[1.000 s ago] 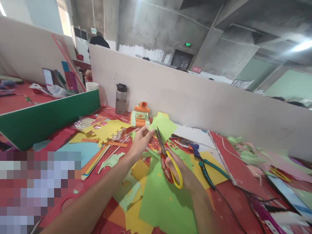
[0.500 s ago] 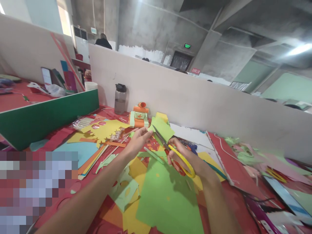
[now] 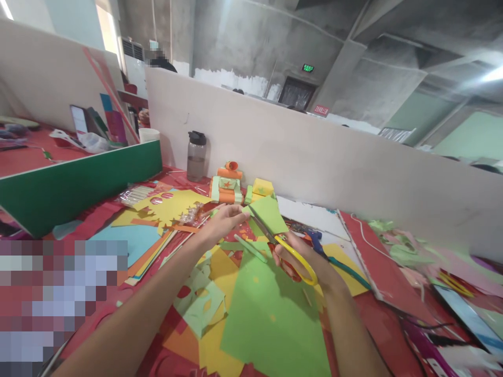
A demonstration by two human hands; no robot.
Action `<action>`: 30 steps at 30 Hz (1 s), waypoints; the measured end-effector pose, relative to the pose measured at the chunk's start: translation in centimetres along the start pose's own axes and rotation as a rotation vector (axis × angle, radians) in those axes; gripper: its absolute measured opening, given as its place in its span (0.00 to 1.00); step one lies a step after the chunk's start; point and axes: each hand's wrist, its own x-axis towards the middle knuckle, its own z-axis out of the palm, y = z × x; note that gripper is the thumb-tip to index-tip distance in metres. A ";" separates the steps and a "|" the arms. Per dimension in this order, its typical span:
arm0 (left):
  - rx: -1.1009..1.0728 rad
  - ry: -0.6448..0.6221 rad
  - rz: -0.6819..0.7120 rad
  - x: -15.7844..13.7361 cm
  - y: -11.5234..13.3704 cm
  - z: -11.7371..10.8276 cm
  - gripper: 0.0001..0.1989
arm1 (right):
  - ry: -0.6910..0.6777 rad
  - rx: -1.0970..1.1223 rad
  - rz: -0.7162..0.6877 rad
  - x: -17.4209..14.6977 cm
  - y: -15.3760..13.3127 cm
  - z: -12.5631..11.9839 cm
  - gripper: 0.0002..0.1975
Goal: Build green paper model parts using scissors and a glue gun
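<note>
Between my hands is a small piece of green paper, raised above the table. My left hand pinches its left corner. My right hand is closed around the yellow and red handles of a pair of scissors, whose blades lie across the paper and point up and left. Below them, a large green sheet rests on yellow paper. On it, near the scissors, lies a pale green strip. Left of the sheet is pale green paper with cut-out holes.
Orange-and-green and yellow-and-green paper models stand by the white partition, beside a water bottle. Yellow paper with star-shaped edges lies left. A green divider borders that side. A phone lies at the right.
The green paper has shifted slightly right and tilted, uncovering more of the yellow-and-green model behind it. My left hand still holds the corner and my right hand the scissors. The whole view shifted slightly.
</note>
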 end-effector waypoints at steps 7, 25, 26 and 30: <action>-0.044 0.004 -0.031 -0.1 0.4 0.4 0.17 | 0.084 0.091 -0.038 0.4 0.4 1.0 0.17; -0.107 0.229 0.116 0.4 -0.7 1.1 0.17 | 0.059 0.158 -0.114 1.2 1.6 2.6 0.19; -0.081 0.227 0.126 0.4 -0.7 1.1 0.17 | 0.070 0.156 -0.110 1.3 1.7 2.6 0.19; -0.010 0.210 0.166 0.4 -1.0 1.2 0.15 | 0.090 0.173 -0.092 1.4 2.1 2.7 0.18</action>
